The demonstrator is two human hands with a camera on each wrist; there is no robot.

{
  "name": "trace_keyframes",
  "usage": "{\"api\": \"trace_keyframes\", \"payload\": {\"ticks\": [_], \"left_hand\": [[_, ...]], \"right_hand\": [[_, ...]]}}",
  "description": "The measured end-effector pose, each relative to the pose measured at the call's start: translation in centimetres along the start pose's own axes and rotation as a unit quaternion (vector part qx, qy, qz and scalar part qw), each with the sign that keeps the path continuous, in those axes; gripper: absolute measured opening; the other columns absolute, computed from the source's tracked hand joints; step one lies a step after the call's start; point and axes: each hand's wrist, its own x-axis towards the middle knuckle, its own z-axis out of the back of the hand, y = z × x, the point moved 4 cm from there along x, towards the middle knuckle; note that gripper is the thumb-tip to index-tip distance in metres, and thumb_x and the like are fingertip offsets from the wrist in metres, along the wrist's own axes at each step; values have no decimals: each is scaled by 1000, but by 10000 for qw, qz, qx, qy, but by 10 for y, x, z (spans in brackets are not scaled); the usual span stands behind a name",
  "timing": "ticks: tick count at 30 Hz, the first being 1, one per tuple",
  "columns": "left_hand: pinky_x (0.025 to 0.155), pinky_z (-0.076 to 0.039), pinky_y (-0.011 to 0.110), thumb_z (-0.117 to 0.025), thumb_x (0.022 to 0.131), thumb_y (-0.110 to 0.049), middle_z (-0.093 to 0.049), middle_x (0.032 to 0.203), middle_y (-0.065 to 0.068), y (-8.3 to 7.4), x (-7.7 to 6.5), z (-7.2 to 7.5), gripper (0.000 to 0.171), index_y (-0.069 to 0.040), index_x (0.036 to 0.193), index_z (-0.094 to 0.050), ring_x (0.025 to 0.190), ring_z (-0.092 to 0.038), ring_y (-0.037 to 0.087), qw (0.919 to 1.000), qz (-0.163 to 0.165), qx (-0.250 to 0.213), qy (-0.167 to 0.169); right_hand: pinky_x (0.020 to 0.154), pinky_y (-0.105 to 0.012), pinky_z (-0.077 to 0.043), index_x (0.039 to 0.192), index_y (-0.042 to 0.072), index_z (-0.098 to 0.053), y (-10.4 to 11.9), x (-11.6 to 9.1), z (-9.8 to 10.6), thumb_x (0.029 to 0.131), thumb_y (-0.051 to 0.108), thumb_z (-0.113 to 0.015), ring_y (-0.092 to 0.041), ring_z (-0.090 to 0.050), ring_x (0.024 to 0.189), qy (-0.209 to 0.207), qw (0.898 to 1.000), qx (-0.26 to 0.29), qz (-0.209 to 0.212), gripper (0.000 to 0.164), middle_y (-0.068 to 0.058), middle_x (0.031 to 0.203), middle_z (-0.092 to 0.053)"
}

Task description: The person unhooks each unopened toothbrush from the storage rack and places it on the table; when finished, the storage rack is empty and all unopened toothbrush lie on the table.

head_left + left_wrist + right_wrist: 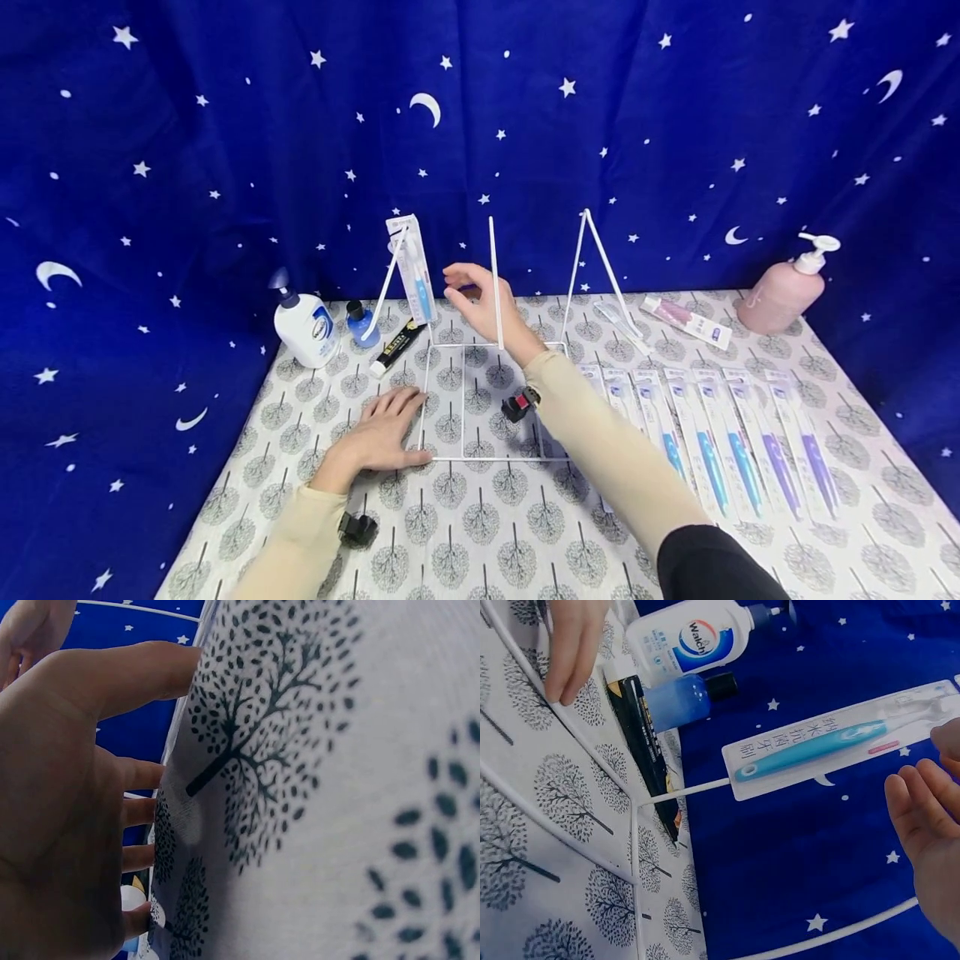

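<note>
A white wire rack point(495, 459) stands on the patterned tablecloth. On its left upright hangs a packaged blue toothbrush point(417, 271), which also shows in the right wrist view point(810, 751). My right hand point(486, 304) is raised inside the rack, just right of that package, its fingers loosely bent with nothing between them. In the right wrist view a gap separates most of the fingers from the package. My left hand point(384, 433) rests, fingers spread, at the rack's left base wire. The left wrist view shows its fingertips on the cloth.
Several packaged toothbrushes point(738, 442) lie in a row at right. A toothpaste tube point(686, 322) and a pink pump bottle point(782, 296) are behind them. At left are a white pump bottle point(306, 329), a blue bottle point(362, 325) and a black box point(397, 348).
</note>
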Motion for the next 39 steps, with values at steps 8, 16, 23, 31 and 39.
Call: {"api": "trace_keyframes", "payload": {"ticks": [8,16,23,31,39], "left_hand": [[109,-17,56,-55,70,-71,-17,152,6,-1,-1,2,100,-17,146,-18,137,-16,31,10000,36,-55,74],[109,-17,56,-56,70,-71,-18,152,7,-2,-3,2,100,-17,146,-19,137,-17,31,10000,43,-62,43],[109,-18,56,-54,71,-72,-17,152,7,0,0,2,99,-17,146,-18,137,-17,31,10000,0,53,32],[110,-16,55,-54,71,-72,-14,153,5,1,3,2,100,-19,147,-16,138,-15,30,9998,84,89,133],[110,-17,55,-54,71,-71,-15,153,5,0,2,4,99,-18,146,-17,138,-16,30,9998,94,64,132]], "right_hand": [[83,-32,-53,115,4,-56,-34,19,-20,85,8,-63,-20,-61,96,12,9983,572,-96,32,-13,105,-63],[84,-38,-52,116,6,-57,-64,33,-42,83,14,-67,-20,-61,95,-64,9948,986,-227,36,-13,104,-65],[82,-33,-53,111,-1,-58,-45,30,-40,83,5,-64,-27,-61,92,-6,9917,1238,-334,29,-18,98,-65],[81,-24,-52,106,2,-60,-38,27,-40,84,7,-63,-16,-62,87,-66,9926,995,-694,23,-13,94,-65],[81,-26,-52,101,0,-62,-33,24,-42,84,7,-64,-19,-63,90,-77,9911,945,-938,18,-14,95,-66]]}}
